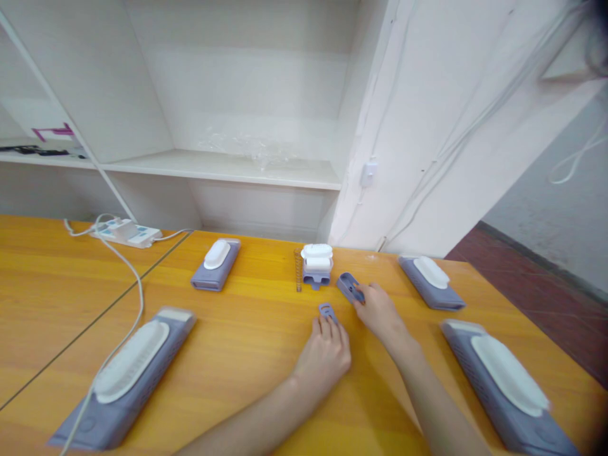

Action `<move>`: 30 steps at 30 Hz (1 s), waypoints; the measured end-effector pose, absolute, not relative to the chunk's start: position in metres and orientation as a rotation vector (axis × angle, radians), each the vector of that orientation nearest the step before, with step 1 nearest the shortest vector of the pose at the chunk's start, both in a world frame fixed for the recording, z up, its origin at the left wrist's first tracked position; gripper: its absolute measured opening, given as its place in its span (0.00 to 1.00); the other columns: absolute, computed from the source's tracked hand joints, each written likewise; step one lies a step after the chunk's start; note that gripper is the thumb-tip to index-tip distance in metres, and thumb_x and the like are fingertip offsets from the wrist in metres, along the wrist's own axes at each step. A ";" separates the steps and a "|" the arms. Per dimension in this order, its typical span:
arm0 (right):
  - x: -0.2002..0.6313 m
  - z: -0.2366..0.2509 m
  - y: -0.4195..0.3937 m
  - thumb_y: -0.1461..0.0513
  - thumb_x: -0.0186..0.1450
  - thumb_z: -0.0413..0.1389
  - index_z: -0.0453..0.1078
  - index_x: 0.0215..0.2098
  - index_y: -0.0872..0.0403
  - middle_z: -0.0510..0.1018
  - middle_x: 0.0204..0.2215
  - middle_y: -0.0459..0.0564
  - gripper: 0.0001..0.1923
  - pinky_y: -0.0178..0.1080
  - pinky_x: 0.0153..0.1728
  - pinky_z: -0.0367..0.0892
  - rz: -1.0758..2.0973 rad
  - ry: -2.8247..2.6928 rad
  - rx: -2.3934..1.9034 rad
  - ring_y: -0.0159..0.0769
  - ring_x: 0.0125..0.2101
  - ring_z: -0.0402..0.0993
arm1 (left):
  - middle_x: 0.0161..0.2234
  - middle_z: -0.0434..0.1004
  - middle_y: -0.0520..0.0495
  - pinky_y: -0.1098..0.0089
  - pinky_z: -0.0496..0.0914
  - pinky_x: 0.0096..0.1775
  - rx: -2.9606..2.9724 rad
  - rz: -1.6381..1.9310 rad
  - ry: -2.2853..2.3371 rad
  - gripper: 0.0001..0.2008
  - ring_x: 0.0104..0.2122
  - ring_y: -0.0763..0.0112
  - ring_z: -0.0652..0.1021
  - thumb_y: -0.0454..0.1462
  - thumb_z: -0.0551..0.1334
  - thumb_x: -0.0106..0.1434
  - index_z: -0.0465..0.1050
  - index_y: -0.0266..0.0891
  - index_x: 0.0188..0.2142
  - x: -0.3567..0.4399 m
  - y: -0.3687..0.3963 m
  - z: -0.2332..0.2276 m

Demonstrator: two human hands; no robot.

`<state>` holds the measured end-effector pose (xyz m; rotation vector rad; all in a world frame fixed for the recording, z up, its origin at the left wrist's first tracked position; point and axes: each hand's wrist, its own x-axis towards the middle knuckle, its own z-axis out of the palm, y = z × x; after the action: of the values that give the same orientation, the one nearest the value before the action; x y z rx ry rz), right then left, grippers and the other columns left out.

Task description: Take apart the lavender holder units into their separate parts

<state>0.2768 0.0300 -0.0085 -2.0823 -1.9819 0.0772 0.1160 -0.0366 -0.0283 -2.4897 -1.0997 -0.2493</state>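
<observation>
On the table point(247, 342), four purple devices point(216, 265), two hands point(325, 354).

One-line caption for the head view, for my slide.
Left hand touches small grey clip; right hand grips grey part.

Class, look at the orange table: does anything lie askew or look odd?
A white cable trails loosely across the table and over the near-left grey unit. A thin spring stands alone beside the small grey-and-white part.
</observation>
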 end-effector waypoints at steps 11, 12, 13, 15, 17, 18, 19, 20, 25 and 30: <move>0.260 -0.014 0.049 0.55 0.65 0.52 0.69 0.45 0.55 0.75 0.37 0.55 0.15 0.37 0.37 0.63 0.006 -1.792 -2.029 0.40 0.37 0.73 | 0.42 0.74 0.34 0.56 0.66 0.48 -2.569 -0.351 -1.204 0.13 0.43 0.57 0.74 0.31 0.53 0.64 0.69 0.28 0.47 0.101 -0.011 -0.029; 0.258 -0.017 0.051 0.55 0.65 0.51 0.69 0.44 0.55 0.76 0.37 0.55 0.14 0.37 0.37 0.64 0.013 -1.787 -2.012 0.39 0.37 0.73 | 0.41 0.73 0.36 0.55 0.66 0.49 -2.579 -0.375 -1.230 0.13 0.43 0.57 0.74 0.31 0.53 0.64 0.69 0.29 0.46 0.100 -0.011 -0.029; 0.258 -0.019 0.052 0.55 0.65 0.51 0.69 0.43 0.55 0.76 0.37 0.55 0.14 0.36 0.37 0.64 0.022 -1.785 -1.992 0.39 0.37 0.73 | 0.42 0.73 0.36 0.54 0.64 0.50 -2.594 -0.409 -1.248 0.12 0.44 0.57 0.73 0.33 0.54 0.65 0.68 0.30 0.46 0.100 -0.010 -0.029; 0.257 -0.024 0.055 0.56 0.66 0.51 0.70 0.43 0.56 0.76 0.37 0.54 0.14 0.36 0.38 0.65 0.043 -1.786 -1.948 0.38 0.36 0.74 | 0.47 0.70 0.35 0.53 0.60 0.54 -2.625 -0.488 -1.258 0.13 0.50 0.55 0.70 0.35 0.55 0.65 0.68 0.31 0.46 0.098 -0.009 -0.030; 0.256 -0.029 0.056 0.57 0.66 0.50 0.70 0.43 0.56 0.76 0.38 0.54 0.14 0.36 0.39 0.65 0.062 -1.789 -1.907 0.37 0.37 0.74 | 0.51 0.68 0.34 0.53 0.58 0.57 -2.656 -0.531 -1.245 0.15 0.54 0.54 0.67 0.38 0.55 0.64 0.67 0.30 0.47 0.097 -0.009 -0.031; 0.256 -0.030 0.057 0.57 0.66 0.50 0.70 0.44 0.56 0.76 0.39 0.54 0.14 0.36 0.39 0.65 0.069 -1.791 -1.890 0.36 0.37 0.74 | 0.51 0.68 0.33 0.53 0.57 0.57 -2.669 -0.531 -1.241 0.15 0.54 0.53 0.67 0.38 0.55 0.64 0.67 0.30 0.47 0.097 -0.009 -0.031; 0.256 -0.031 0.057 0.58 0.66 0.50 0.69 0.44 0.56 0.76 0.39 0.54 0.13 0.36 0.40 0.65 0.074 -1.792 -1.877 0.36 0.37 0.74 | 0.51 0.68 0.33 0.53 0.58 0.56 -2.677 -0.523 -1.244 0.15 0.53 0.53 0.68 0.38 0.55 0.64 0.67 0.29 0.47 0.097 -0.009 -0.031; 0.255 -0.032 0.057 0.59 0.66 0.50 0.69 0.45 0.56 0.76 0.39 0.53 0.13 0.36 0.40 0.65 0.077 -1.794 -1.866 0.36 0.38 0.74 | 0.51 0.68 0.32 0.53 0.59 0.55 -2.680 -0.511 -1.253 0.16 0.52 0.53 0.68 0.38 0.55 0.64 0.67 0.29 0.47 0.098 -0.010 -0.032; 0.254 -0.030 0.060 0.62 0.63 0.51 0.70 0.44 0.56 0.76 0.40 0.53 0.12 0.36 0.44 0.64 0.095 -1.835 -1.827 0.37 0.41 0.73 | 0.49 0.69 0.29 0.53 0.64 0.48 -2.628 -0.484 -1.306 0.17 0.50 0.51 0.69 0.38 0.55 0.65 0.67 0.27 0.48 0.105 -0.014 -0.032; 0.255 -0.024 0.065 0.61 0.63 0.51 0.70 0.41 0.55 0.78 0.39 0.51 0.11 0.36 0.45 0.64 0.119 -1.853 -1.831 0.37 0.42 0.73 | 0.43 0.70 0.36 0.50 0.64 0.46 -2.626 -0.524 -1.379 0.18 0.45 0.53 0.70 0.41 0.55 0.64 0.66 0.31 0.49 0.103 -0.017 -0.026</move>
<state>0.2552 0.0650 -0.0245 -1.8309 -1.8526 0.1189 0.1032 -0.0167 -0.0256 -2.6256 -1.3788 -0.5243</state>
